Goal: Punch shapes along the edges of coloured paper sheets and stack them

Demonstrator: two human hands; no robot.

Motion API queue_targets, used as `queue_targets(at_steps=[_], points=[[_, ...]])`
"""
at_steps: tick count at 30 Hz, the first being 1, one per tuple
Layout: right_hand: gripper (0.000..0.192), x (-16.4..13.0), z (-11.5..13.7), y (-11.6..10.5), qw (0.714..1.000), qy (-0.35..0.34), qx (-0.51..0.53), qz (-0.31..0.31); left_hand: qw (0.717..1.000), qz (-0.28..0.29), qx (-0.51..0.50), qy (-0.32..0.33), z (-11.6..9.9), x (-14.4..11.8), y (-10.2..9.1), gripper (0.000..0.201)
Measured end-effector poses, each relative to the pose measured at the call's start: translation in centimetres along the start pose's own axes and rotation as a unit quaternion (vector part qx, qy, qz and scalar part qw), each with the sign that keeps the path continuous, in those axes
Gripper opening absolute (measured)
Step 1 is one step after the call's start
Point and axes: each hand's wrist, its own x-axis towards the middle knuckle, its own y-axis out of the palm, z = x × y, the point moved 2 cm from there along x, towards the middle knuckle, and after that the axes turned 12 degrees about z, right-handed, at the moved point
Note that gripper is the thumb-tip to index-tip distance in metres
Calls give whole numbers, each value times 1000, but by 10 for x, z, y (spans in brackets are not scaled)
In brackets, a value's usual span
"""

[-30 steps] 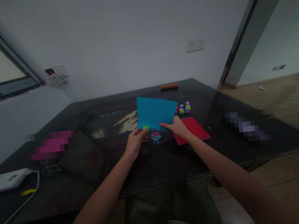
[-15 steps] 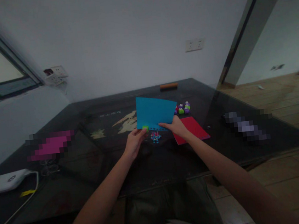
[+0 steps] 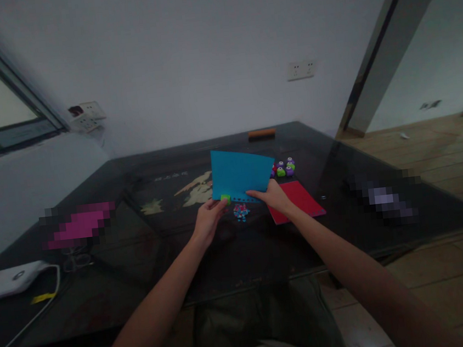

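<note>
Left hand point(image 3: 208, 220): grip closed on a small green punch point(image 3: 226, 199) seated over the near left corner of the blue sheet point(image 3: 240, 174). Right hand point(image 3: 274, 195): fingers pinched on the same sheet's near edge, right of the punch. The sheet is held tilted up off the surface point(image 3: 231, 251), far edge raised, just above the middle of the surface. A row of small holes point(image 3: 242, 199) shows along its near edge between the two hands.

Risks, judged from this view:
- The sheet is thin and held only at its near edge; if the right-hand pinch loosens it could swing or buckle, and the punch would bite crooked or out of line with the row.
- The punch sits very near the corner; a slip of the left grip could tear out the edge rather than cut clean.
- The light is dim, so alignment of the punch with the row is hard to confirm.

Surroundings: a pile of small coloured cut-outs point(image 3: 241, 212) lies directly below the sheet's near edge. A red sheet point(image 3: 300, 199) lies flat to the right, partly under the right wrist. Several more punches point(image 3: 284, 168), purple and green, cluster beyond it, behind the blue sheet's right edge. An orange block point(image 3: 262, 133) lies at the far edge. A white device with a cable point(image 3: 9, 279) sits near left, well apart. Nothing stands between the hands and the sheet.
</note>
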Motion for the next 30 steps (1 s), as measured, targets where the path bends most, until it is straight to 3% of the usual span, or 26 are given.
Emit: queue_targets(at_steps=[13,30], points=[[61,0,-3,0,1000,-11,-1,-2,999,1,38,3,2,3,-3,30],[61,0,-1,0,1000,-15,4,-3,994,3,107,24,2,5,-9,33]])
